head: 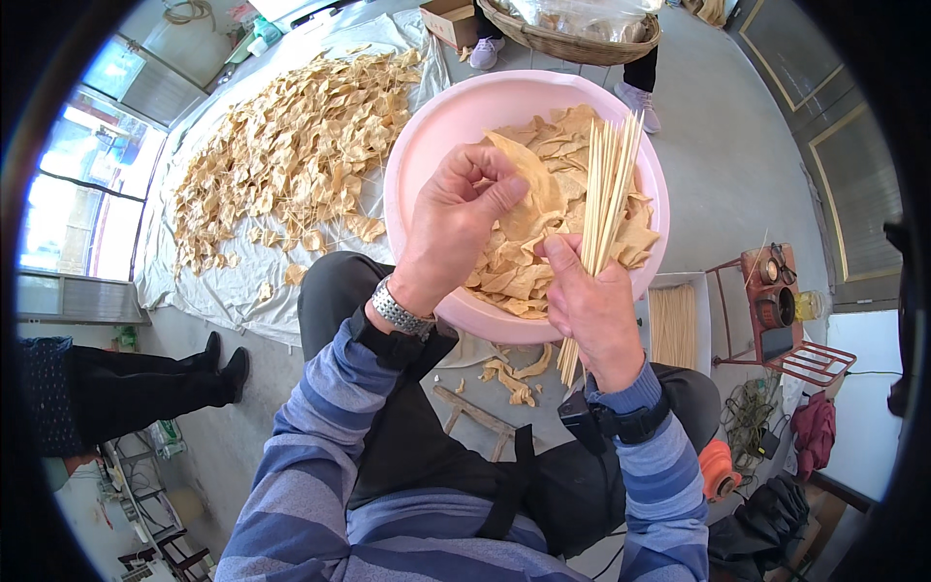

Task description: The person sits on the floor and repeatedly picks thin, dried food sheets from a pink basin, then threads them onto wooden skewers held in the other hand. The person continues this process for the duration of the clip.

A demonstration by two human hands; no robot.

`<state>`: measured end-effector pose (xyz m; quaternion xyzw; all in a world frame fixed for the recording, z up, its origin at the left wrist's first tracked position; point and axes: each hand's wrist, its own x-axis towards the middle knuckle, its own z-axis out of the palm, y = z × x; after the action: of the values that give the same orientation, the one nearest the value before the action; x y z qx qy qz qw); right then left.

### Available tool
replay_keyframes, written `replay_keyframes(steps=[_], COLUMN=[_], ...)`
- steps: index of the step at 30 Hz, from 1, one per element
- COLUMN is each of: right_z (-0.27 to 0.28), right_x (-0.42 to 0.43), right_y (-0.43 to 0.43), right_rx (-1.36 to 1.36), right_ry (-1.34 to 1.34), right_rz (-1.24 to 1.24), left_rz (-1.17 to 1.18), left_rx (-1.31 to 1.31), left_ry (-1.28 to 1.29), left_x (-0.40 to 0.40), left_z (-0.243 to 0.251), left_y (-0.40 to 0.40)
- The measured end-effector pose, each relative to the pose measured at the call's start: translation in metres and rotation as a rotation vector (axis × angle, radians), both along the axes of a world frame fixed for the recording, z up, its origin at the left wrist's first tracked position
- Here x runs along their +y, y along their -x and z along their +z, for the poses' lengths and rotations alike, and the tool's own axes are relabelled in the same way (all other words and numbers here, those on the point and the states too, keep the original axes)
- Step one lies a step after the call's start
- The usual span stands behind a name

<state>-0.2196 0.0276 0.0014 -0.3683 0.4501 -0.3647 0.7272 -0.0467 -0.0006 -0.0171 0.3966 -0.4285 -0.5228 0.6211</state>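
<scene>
My right hand [593, 313] is wrapped around a bundle of thin bamboo skewers [609, 196], which fan out upward. Its thumb and forefinger also come together at the lower edge of a thin tan sheet [534, 164] that looks like tofu skin. At that sheet's upper left, my left hand [462, 211] pinches with thumb and curled fingers; the exact grip is partly hidden. Both hands are over a pink plastic basin [422, 131]. Crumpled tan sheets [509, 280] of the same kind fill the basin's right and lower part.
A broad heap of skewered tan pieces [291, 145] covers a pale cloth [240, 298] at left. Beside my right knee, a white box [702, 327] holds skewers [673, 327]. A low wooden bench [476, 415] stands below the basin. People stand at left and beyond a wicker tray [574, 44].
</scene>
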Motion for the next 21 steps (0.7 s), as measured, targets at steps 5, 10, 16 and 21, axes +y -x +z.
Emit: replay_keyframes(steps=[5, 10, 16, 21], right_z=[0.003, 0.006, 0.007, 0.009], right_x=[-0.002, 0.002, 0.010, 0.010], right_y=[0.007, 0.014, 0.014, 0.015], right_rx=[-0.036, 0.055, -0.006, 0.005], right_ry=[0.013, 0.029, -0.023, -0.056], right_rz=[0.100, 0.168, 0.160, 0.104], left_rz=[-0.060, -0.131, -0.125, -0.190], left_rx=[0.109, 0.064, 0.094, -0.108], left_ry=[-0.076, -0.074, -0.105, -0.041], left_x=[0.000, -0.001, -0.002, 0.002], left_z=[0.009, 0.010, 0.009, 0.008], left_y=[-0.006, -0.013, -0.017, -0.013])
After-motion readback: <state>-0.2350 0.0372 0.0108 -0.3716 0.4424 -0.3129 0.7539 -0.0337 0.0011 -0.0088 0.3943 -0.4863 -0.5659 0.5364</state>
